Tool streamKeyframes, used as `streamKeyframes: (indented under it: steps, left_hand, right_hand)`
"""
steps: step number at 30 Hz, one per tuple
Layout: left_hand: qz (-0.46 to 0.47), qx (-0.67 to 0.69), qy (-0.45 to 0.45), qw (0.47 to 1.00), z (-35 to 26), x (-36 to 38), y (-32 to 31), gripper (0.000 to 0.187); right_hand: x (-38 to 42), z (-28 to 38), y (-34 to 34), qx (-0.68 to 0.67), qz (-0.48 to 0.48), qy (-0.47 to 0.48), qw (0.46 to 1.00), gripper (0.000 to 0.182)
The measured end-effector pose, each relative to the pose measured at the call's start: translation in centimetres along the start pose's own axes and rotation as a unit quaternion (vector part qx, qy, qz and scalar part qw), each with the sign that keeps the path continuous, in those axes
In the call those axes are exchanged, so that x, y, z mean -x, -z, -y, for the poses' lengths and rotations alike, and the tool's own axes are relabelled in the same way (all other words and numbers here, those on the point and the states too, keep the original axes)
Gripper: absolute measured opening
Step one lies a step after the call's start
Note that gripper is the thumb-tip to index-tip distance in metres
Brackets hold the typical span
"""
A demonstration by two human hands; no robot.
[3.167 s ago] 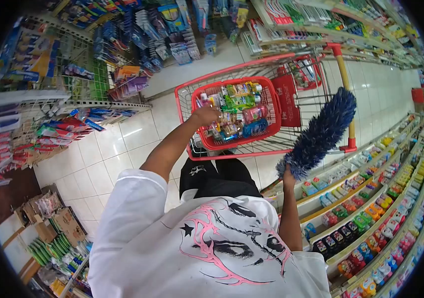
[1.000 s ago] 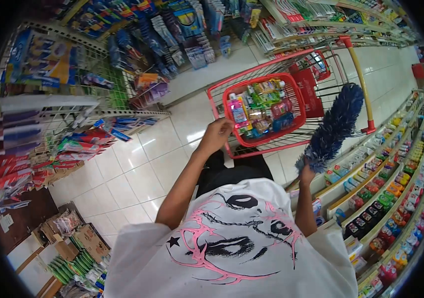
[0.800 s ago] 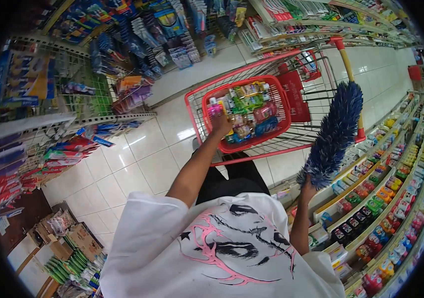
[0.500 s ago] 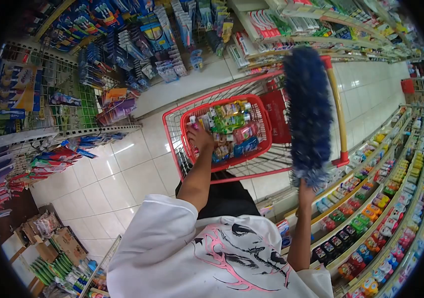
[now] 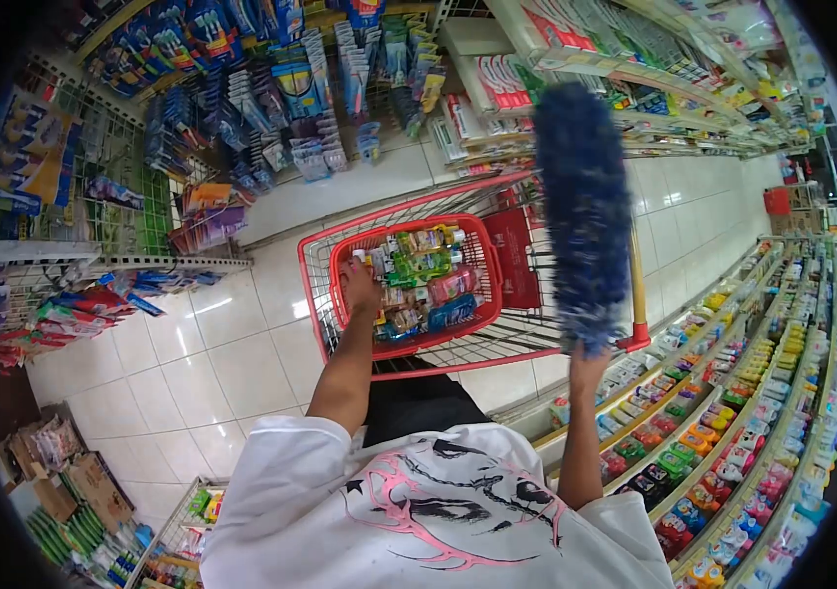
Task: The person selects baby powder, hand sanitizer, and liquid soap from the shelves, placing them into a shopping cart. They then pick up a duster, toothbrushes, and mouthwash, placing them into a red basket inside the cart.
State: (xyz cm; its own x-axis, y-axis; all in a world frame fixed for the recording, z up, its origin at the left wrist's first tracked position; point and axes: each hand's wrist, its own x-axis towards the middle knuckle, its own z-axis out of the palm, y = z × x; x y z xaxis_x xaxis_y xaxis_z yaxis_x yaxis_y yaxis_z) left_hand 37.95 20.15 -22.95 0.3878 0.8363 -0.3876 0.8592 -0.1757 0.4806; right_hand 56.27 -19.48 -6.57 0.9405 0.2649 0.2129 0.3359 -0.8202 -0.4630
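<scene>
Left hand (image 5: 360, 285) rests on the red basket (image 5: 482, 265) rim at center frame, finger state unclear; right hand (image 5: 585, 365) fingers grip the blue duster (image 5: 583, 216) upright.

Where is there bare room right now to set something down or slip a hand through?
Bare room: the wire cart floor between the red basket and the cart's handle end, and the white floor tiles left of the cart. Crowded: the basket itself, where the left hand rests, and the shelves beside the right hand holding the duster.
</scene>
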Motion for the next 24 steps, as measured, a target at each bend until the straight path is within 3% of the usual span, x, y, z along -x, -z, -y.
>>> streamKeyframes:
  steps: [2, 5, 8, 9, 10, 11, 12, 14, 16, 18, 19, 20, 21, 23, 24]
  left_hand:
    - [-0.007, 0.035, -0.014, 0.999, 0.1, -0.1, -0.5, 0.069]
    - [0.005, 0.114, -0.031, 0.993, 1.3, 1.3, -0.2, 0.074]
    - [0.001, 0.187, -0.1, 0.977, 2.3, 2.4, -0.1, 0.07]
    - [0.021, 0.264, -0.11, 0.958, 2.0, 3.2, 0.8, 0.065]
    - [0.04, 0.338, -0.121, 0.932, 1.6, 4.1, 1.9, 0.061]
    - [0.078, 0.447, -0.089, 0.887, 1.2, 5.0, 3.3, 0.054]
    - [0.103, 0.474, -0.073, 0.872, 1.4, 5.7, 4.3, 0.046]
    - [0.267, 0.702, 0.05, 0.658, 0.7, 7.9, 7.6, 0.042]
    - [0.291, 0.734, 0.076, 0.608, -2.4, 10.6, 12.2, 0.042]
    - [0.312, 0.734, 0.049, 0.601, -3.9, 11.7, 13.8, 0.052]
    - [0.277, 0.719, 0.022, 0.637, -4.2, 12.0, 13.9, 0.054]
    - [0.233, 0.703, -0.011, 0.672, -4.5, 12.1, 13.8, 0.056]
    - [0.167, 0.71, -0.069, 0.681, -7.1, 13.6, 15.8, 0.056]
    - [0.067, 0.584, -0.119, 0.8, -6.5, 12.9, 13.9, 0.06]
    - [0.012, 0.518, -0.156, 0.841, -7.3, 12.8, 14.4, 0.06]
  right_hand:
    - [-3.5, 2.6, 3.7, -0.039, -0.048, -0.041, 0.997, 0.032]
    - [-8.1, -1.7, 5.4, 0.034, 0.015, 0.001, 0.999, 0.048]
    - [-9.3, -1.5, 4.8, 0.046, 0.079, -0.041, 0.995, 0.057]
    - [-9.0, 1.9, 5.4, 0.175, 0.052, -0.094, 0.979, 0.059]
    - [-8.4, 5.2, 5.9, 0.299, 0.023, -0.145, 0.943, 0.061]
    - [-7.3, 7.5, 6.1, 0.291, -0.036, -0.111, 0.95, 0.067]
    - [-6.2, 8.2, 5.7, 0.283, -0.035, -0.109, 0.952, 0.067]
    - [-4.6, 9.3, 4.1, 0.064, -0.082, 0.118, 0.988, 0.063]
    - [-0.8, 12.1, -0.6, -0.072, 0.005, 0.133, 0.989, 0.055]
    - [1.9, 17.1, -2.5, -0.288, 0.227, 0.07, 0.928, 0.047]
    - [3.1, 17.8, -5.1, -0.408, 0.338, 0.003, 0.848, 0.046]
    - [2.8, 21.9, -2.9, -0.37, 0.418, 0.055, 0.828, 0.044]
    - [4.1, 21.4, -6.6, -0.437, 0.482, 0.066, 0.757, 0.052]
    - [3.9, 26.9, -3.9, -0.513, 0.527, 0.043, 0.676, 0.062]
    - [3.0, 30.3, -0.2, -0.474, 0.509, 0.091, 0.713, 0.072]
